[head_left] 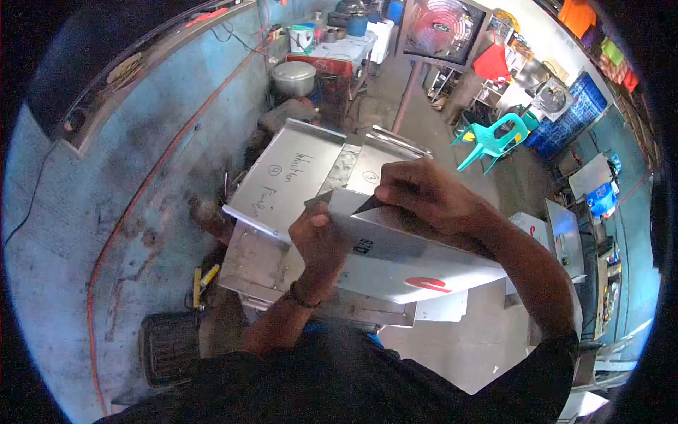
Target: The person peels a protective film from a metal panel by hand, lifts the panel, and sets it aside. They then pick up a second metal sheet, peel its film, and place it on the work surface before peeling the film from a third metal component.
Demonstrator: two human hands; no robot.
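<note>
A bent sheet metal panel (395, 258) with a red mark and printed black characters stands tilted in front of me. My left hand (314, 237) is closed on its left end, thumb on top. My right hand (427, 194) has its fingers bent at the panel's upper edge, beside a dark triangular corner; whether that is part of the panel I cannot make out. Just beyond lies a metal tray-shaped panel (289, 173) with handwriting and raised edges. Another metal panel (366, 168), marked with a circled number, lies beside it, partly hidden by my right hand.
Beneath the panels is a metal worktable (258, 265). A large fan (441, 28) and a green plastic chair (498, 138) stand farther back. A lidded pot (293, 78) sits near the blue wall (169, 184) at left. A black plastic crate (169, 346) is at lower left.
</note>
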